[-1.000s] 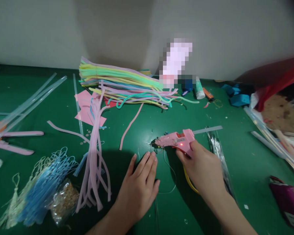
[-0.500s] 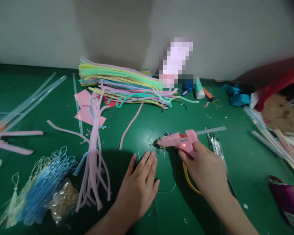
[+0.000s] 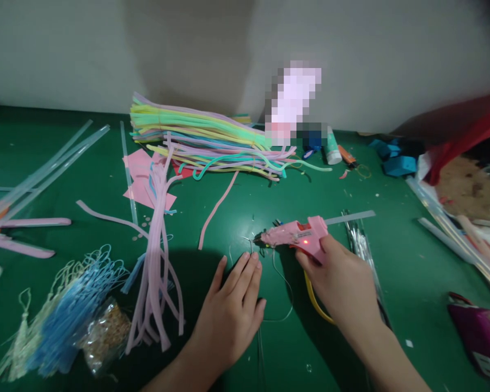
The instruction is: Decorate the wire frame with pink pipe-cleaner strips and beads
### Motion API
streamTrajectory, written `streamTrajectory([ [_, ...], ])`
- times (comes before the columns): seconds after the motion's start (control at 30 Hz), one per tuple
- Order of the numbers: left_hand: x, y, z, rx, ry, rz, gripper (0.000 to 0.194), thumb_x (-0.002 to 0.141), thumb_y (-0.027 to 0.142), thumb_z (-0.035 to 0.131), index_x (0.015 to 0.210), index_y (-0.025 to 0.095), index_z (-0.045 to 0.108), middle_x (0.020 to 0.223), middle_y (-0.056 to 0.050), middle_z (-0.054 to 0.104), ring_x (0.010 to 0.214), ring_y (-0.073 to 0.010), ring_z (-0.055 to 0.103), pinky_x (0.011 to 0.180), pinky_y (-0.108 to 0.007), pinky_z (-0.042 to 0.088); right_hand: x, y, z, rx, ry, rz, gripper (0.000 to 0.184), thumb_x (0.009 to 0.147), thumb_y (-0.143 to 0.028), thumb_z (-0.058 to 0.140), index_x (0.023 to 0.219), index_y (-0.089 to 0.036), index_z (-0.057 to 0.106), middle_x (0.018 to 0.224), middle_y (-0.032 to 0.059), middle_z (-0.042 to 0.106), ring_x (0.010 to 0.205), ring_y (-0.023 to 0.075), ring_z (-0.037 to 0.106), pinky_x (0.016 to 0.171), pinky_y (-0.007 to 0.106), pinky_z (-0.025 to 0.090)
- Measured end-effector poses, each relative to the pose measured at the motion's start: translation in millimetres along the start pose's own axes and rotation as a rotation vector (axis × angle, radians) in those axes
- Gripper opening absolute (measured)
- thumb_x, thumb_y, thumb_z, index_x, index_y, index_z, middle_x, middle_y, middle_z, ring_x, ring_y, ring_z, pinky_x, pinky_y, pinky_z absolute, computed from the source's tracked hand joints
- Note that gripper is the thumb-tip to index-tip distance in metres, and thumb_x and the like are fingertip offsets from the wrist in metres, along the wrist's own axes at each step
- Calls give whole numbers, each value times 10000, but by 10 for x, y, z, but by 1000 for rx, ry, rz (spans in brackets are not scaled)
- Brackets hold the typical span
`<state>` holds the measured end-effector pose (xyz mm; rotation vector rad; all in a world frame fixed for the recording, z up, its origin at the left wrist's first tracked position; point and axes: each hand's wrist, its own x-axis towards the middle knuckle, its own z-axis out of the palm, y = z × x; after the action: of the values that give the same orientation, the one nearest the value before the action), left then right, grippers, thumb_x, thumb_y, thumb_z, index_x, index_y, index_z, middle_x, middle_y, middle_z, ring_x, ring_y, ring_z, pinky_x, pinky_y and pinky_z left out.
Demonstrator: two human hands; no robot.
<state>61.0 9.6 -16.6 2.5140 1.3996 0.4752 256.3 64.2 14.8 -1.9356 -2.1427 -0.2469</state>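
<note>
My right hand (image 3: 341, 277) is wrapped round the handle of a pink hot glue gun (image 3: 296, 235). A red light glows on the gun's side, and a clear glue stick (image 3: 351, 217) pokes out of its back. The dark nozzle points left and meets the end of a thin wire (image 3: 251, 245) just beyond my left fingertips; whether any glue is there is too small to tell. My left hand (image 3: 231, 310) lies flat on the green table, fingers stretched out over the wire's lower part. Beside it, a thin pale cord (image 3: 291, 296) curves in a loop.
Left of my hands lie pink fuzzy stems (image 3: 157, 261), blue tassels (image 3: 71, 321) and a bag of small golden pieces (image 3: 106, 335). Bundled coloured stems (image 3: 204, 128) run along the wall. Silvery wires (image 3: 360, 242) sit beyond my right hand; a purple object (image 3: 479, 337) stands far right.
</note>
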Motion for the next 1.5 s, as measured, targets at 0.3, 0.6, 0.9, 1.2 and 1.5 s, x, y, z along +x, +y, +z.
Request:
streamTrajectory([
  [0.3, -4, 2, 2, -2, 4, 0, 440, 984, 248, 421, 1385, 79, 480, 1481, -81, 491, 1401, -208, 383, 1205, -420, 88, 12, 12, 17, -4, 20, -5, 281, 894, -338, 475, 655, -217, 392, 544, 34, 584, 393, 135, 468, 442, 236, 223],
  [0.6, -10, 6, 7, -5, 13, -2, 442, 982, 249, 421, 1387, 82, 477, 1479, -81, 494, 1398, -209, 389, 1205, -423, 102, 4, -8, 18, -1, 2, 20, 263, 894, -330, 466, 664, -212, 416, 564, 37, 595, 401, 129, 452, 451, 243, 228],
  [0.9, 1, 8, -4, -13, 1, -7, 445, 981, 249, 432, 1392, 83, 474, 1477, -79, 496, 1393, -210, 397, 1212, -425, 109, -8, -14, 7, 18, -50, 62, 248, 887, -338, 465, 675, -208, 453, 586, 40, 592, 424, 129, 440, 464, 254, 237],
  [1.2, 6, 12, -26, -4, -12, -7, 445, 980, 249, 430, 1393, 87, 473, 1482, -80, 490, 1386, -222, 408, 1191, -447, 201, -43, -2, -2, 12, -63, 71, 253, 880, -352, 481, 671, -214, 443, 582, 39, 578, 443, 141, 454, 477, 256, 230],
  [1.5, -1, 2, -12, 2, -2, 4, 443, 981, 241, 421, 1391, 82, 476, 1479, -77, 495, 1398, -206, 389, 1213, -419, 80, -49, -16, 2, 36, -78, 73, 253, 892, -377, 472, 712, -201, 494, 601, 42, 589, 450, 140, 463, 476, 250, 250],
])
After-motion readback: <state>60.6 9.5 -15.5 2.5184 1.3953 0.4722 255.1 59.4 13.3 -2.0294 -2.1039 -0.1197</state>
